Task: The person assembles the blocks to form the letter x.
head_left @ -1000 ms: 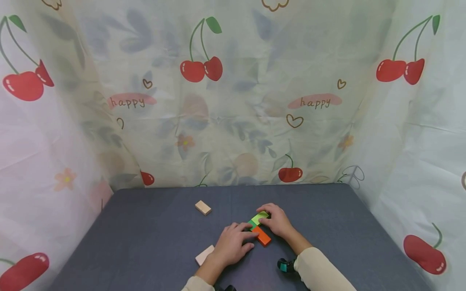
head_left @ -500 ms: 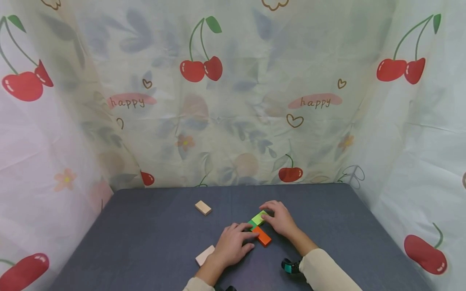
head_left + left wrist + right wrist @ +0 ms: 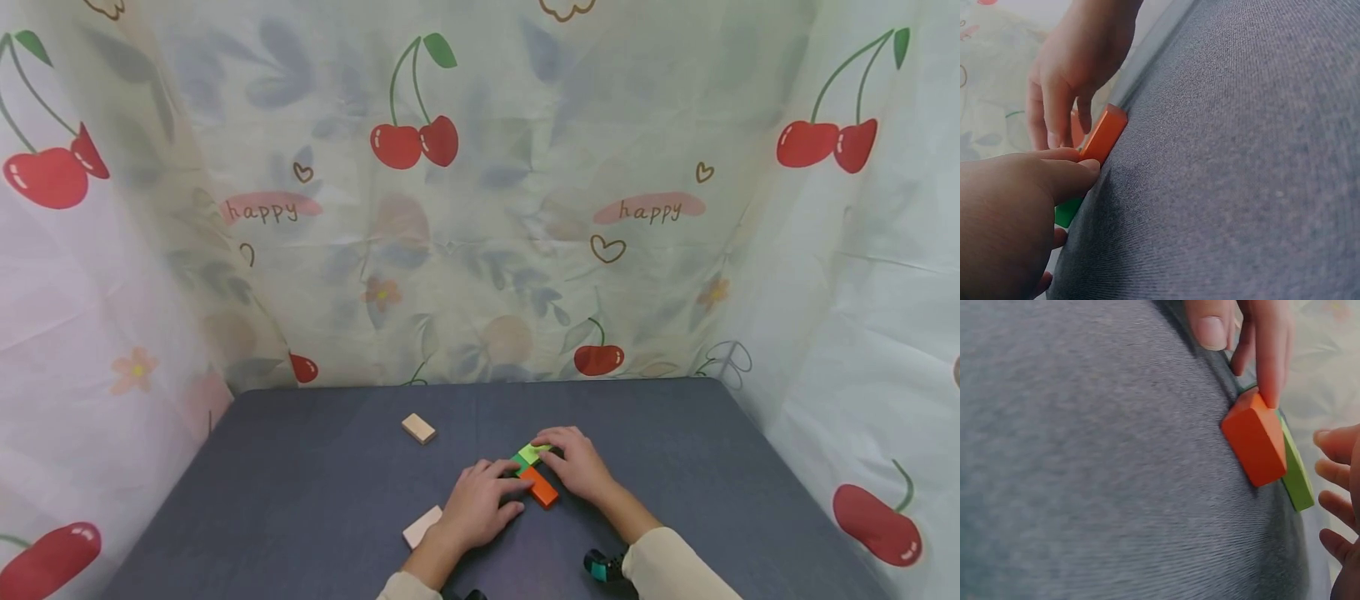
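Dark tabletop (image 3: 300, 500), orange block (image 3: 543, 492) between hands (image 3: 480, 504) (image 3: 581, 467).

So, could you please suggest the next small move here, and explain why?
Perhaps the right hand should nudge the lime rectangular block snug against the green block, since that hand is close and the left hand, touching the orange rectangular block, could brace that side.

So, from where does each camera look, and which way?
Head: worn on the head, facing forward and down at the table; left hand and right hand show.
Left wrist: worn there, facing the orange block; both hands show.
Right wrist: worn there, facing orange block and lime block; both hands show.
Both wrist views share the orange block.
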The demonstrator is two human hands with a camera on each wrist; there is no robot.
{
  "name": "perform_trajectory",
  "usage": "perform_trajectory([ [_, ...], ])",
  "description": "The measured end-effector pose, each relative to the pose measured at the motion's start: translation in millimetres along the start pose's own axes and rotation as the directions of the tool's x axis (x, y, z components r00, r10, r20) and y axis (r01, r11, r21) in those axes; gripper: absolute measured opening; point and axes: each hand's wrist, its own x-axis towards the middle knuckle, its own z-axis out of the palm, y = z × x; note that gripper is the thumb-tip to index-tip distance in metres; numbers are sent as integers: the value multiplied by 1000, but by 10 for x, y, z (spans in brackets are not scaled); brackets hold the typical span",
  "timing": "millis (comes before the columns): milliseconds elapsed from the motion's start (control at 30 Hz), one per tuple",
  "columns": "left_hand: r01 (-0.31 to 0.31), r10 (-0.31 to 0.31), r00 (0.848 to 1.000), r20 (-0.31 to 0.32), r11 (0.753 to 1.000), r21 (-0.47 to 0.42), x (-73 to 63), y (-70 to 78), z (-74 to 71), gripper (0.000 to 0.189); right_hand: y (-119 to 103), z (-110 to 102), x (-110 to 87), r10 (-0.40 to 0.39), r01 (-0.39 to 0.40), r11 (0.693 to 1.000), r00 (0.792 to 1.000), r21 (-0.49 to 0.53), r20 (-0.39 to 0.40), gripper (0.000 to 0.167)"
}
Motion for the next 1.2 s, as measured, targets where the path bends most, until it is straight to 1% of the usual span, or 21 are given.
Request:
perform_trajectory([
  [67,-7,7,1000,-1,1000,1,-3,2,-7,36,2,5,-34,-37,37,999,999,2,23,20],
  [200,-15,15,1000,-1,1000,1,-6,-1,-18,36,3,23,-90,-112,114,993,992,-24,59,22],
  [367,-25,25,1000,-8,1000,-3,-7,-3,-17,37,-1,51,-119,-160,163,986,985,-38,72,22],
  [500,-26,26,1000,-8,1000,-5,-6,4,-13,36,1,66,-122,-161,165,985,984,-49,82,22],
  [700,-38,38,999,-10,999,18,-9,12,-16,37,-10,59,-135,-133,141,988,985,-63,112,22],
  [933,-37,36,999,32,999,30,7,46,-57,39,-24,51,-140,-128,144,980,985,-141,120,23],
  [1000,-38,37,999,36,999,19,6,52,-70,39,-35,45,-140,-126,143,979,984,-142,122,23],
  [1133,-39,41,999,25,998,-48,-5,36,-88,39,-37,45,-142,-128,145,980,984,-133,125,23],
  [1200,-34,36,999,18,997,-69,-5,17,-85,39,-34,41,-143,-128,144,981,984,-127,125,23],
])
